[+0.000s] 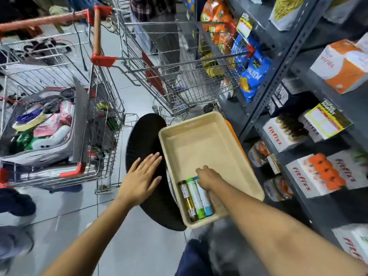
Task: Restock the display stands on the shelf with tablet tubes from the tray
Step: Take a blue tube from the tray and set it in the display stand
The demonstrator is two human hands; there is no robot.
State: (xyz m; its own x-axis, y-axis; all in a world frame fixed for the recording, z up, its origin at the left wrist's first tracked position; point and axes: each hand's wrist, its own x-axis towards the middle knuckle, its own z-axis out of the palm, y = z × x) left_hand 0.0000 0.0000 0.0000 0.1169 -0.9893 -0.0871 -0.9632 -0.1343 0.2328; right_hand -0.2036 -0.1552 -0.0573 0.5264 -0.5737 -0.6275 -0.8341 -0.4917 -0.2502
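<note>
A beige tray rests on a black round stool in front of the grey shelf. Three tablet tubes lie side by side at its near end: a dark yellow-labelled one, a green-capped one and a blue-capped one. My right hand is inside the tray with its fingers closed around the top of the blue-capped tube. My left hand hovers flat with fingers spread over the stool, left of the tray. White display stands hold tubes on the shelf: one with dark caps, one with orange caps.
Two wire shopping carts stand ahead: a loaded one at left and an almost bare one behind the tray. Snack bags and boxes fill the upper shelves. An orange edge shows under the tray's right side.
</note>
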